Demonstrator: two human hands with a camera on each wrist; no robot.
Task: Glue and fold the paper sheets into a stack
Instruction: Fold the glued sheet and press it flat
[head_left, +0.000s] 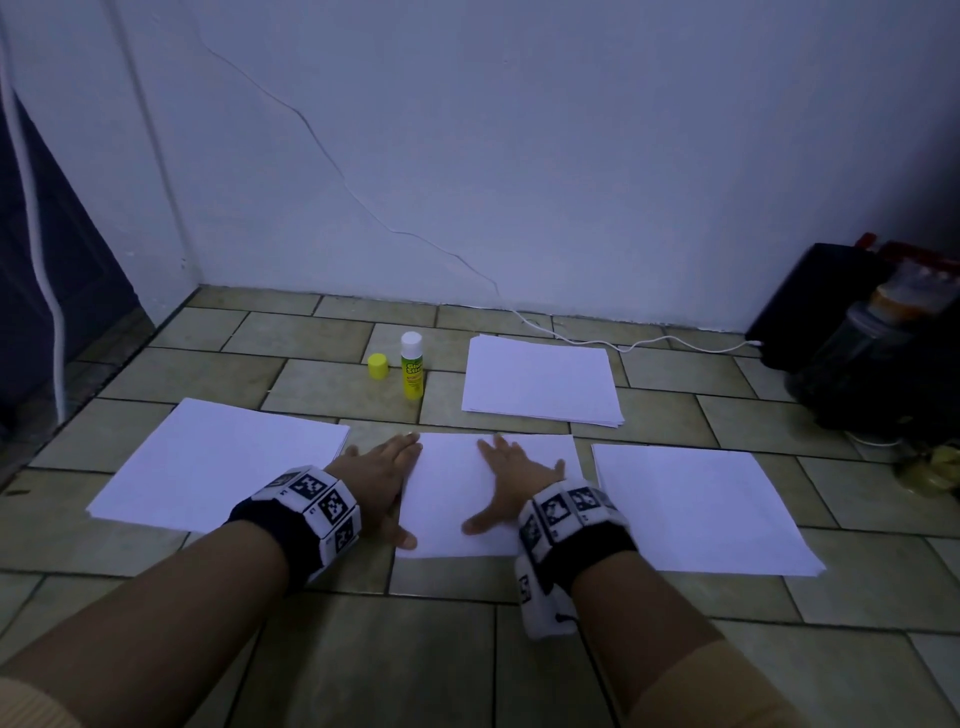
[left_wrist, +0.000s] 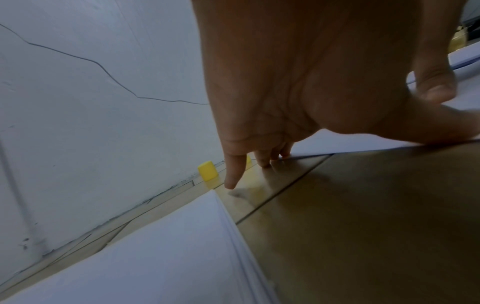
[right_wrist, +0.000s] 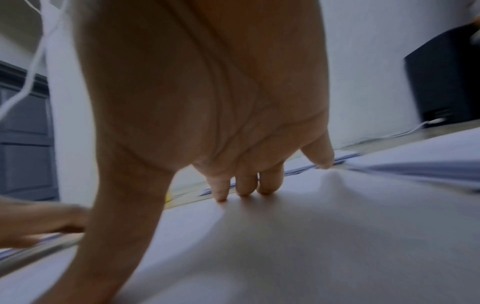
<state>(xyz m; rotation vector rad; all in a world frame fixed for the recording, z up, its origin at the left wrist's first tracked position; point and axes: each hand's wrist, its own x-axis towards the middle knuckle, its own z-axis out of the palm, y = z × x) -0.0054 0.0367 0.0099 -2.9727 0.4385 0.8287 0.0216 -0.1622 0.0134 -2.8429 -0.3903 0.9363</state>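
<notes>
Pressing down on the middle sheet (head_left: 452, 493), your right hand (head_left: 511, 486) lies flat on it with fingers straight and spread, thumb stretched out toward your left. Your left hand (head_left: 379, 480) sits at that sheet's left edge — fingers straight and close together, their tips on the tiled floor (head_left: 311, 649) just past the paper, the thumb touching the sheet's near left corner. Neither hand grips anything.

To the left of the middle sheet lies another pile of paper (head_left: 218, 467), and to the right a third sheet (head_left: 696, 509); both are apart from it. A fourth paper stack (head_left: 540, 382) rests farther back, near the wall (head_left: 519, 156). The glue stick (head_left: 412, 366) stands upright left of that stack, its yellow cap (head_left: 378, 366) off and set just beside it on the floor. A white cable (head_left: 649, 343) runs along the wall's foot to a black box (head_left: 810, 306) at the right.
</notes>
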